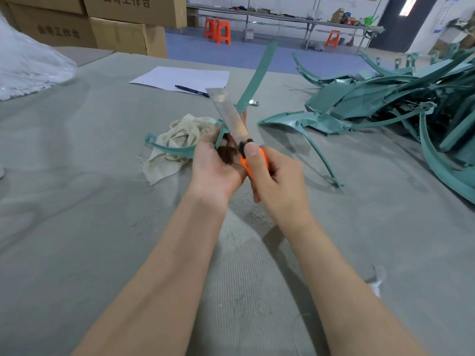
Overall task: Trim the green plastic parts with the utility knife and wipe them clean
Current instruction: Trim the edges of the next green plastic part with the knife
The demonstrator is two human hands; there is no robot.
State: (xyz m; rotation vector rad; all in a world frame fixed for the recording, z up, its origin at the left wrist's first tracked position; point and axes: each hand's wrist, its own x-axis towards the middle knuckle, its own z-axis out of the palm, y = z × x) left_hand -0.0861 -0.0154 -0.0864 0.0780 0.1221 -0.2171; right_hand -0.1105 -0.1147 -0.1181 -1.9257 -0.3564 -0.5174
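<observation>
Dead centre of the frame, a green plastic part [257,73] is gripped by the left hand [216,165], with the fingers curled round it about where the straight strip meets the curved arm. The strip is pointed up and away toward the top middle. The curved arm is swept out to the left, across the rag [177,140] that's bunched up on the table [77,214]. Whether arm and rag actually touch can't be told.

The utility knife [246,167] is clenched in the right hand [280,176], and the thumb is laid on the black slider at the top of the orange handle. The blade [226,111] is run out long and laid right alongside the strip, just beside the left hand's fingers. It's a bit blurred, so whether the edge is biting into the plastic can't be made out.

Over on the right, a big pile of green parts [398,98] is heaped on the table, and one curved piece [295,122] is left lying nearest the hands. Just above centre, a sheet of paper [180,75] is laid flat, with a pen [191,90] on its near edge. Cardboard boxes [115,21] are stacked in the upper left, and a clear plastic bag [25,62] is slumped at the left edge. Orange stools [217,30] and a long bench [282,18] can be seen along the top.
</observation>
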